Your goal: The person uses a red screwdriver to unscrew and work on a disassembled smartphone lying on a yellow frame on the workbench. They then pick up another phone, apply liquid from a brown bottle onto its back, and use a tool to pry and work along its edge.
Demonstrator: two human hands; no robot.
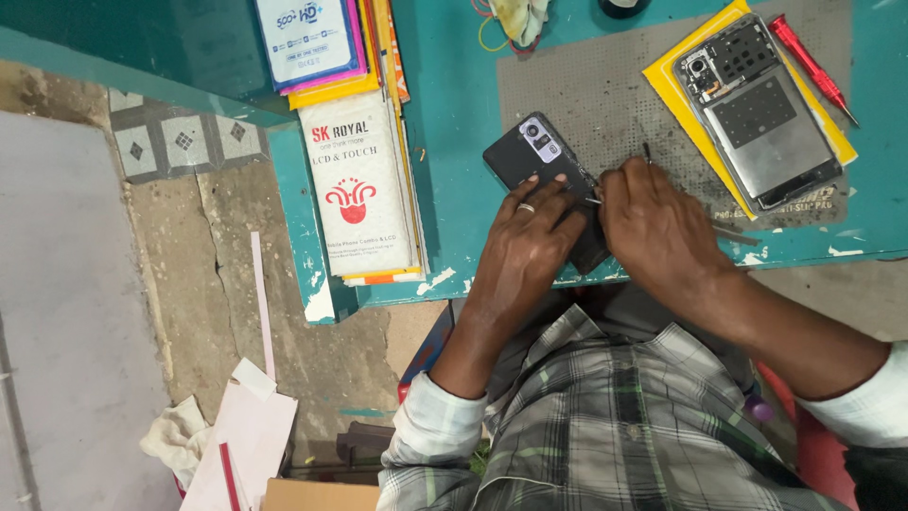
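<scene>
A black phone lies back side up on the grey mat, its camera block toward the far left. My left hand, with a ring on one finger, presses down on the phone's near half and holds it. My right hand grips a thin metal tool whose tip meets the phone's right edge. The near end of the phone is hidden under both hands.
An opened phone with bare insides rests on a yellow sheet at the far right, with a red screwdriver beside it. Flat white and coloured boxes are stacked at the left of the teal table. Paper scraps lie on the floor.
</scene>
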